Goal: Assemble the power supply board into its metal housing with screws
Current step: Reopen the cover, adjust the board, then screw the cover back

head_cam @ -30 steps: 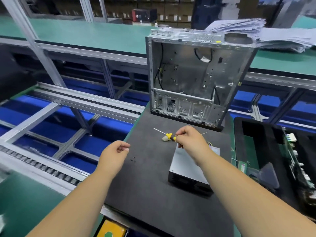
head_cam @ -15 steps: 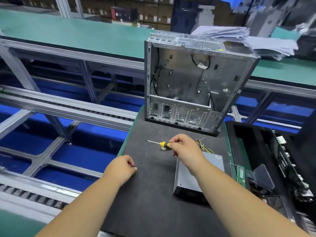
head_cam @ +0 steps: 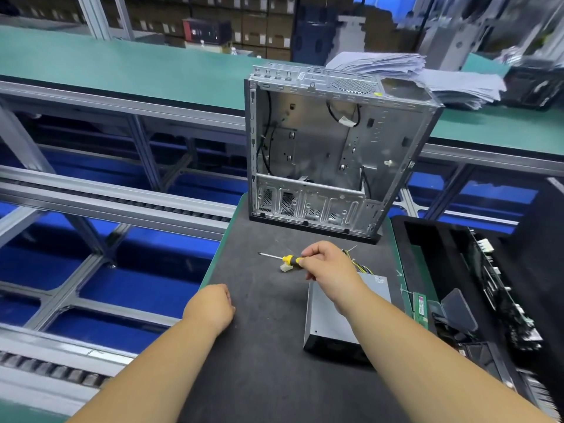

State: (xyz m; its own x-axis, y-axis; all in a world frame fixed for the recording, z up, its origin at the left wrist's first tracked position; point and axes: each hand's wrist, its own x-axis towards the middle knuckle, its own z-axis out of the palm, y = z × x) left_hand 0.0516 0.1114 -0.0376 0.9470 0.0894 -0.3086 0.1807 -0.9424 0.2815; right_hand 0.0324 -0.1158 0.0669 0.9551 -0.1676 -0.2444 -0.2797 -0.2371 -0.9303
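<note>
An open metal computer housing (head_cam: 335, 148) stands upright at the far end of a dark mat (head_cam: 268, 346). A grey power supply box (head_cam: 323, 319) lies on the mat under my right forearm, its yellow and black wires (head_cam: 358, 265) fanning toward the housing. My right hand (head_cam: 329, 265) grips a yellow-handled screwdriver (head_cam: 285, 258) whose shaft points left, above the mat. A small white connector (head_cam: 285, 268) lies just below the handle. My left hand (head_cam: 210, 306) is curled into a loose fist at the mat's left edge; whether it holds anything is hidden.
A black foam tray (head_cam: 457, 270) with circuit boards and a green memory stick (head_cam: 420, 306) sits to the right. Grey conveyor rails (head_cam: 106, 199) over blue bins run on the left. Stacked papers (head_cam: 427, 77) lie on the green bench behind the housing.
My left hand has moved right, onto the mat's edge. My right hand and the screwdriver stay in about the same place. The camera view has shifted toward the housing.
</note>
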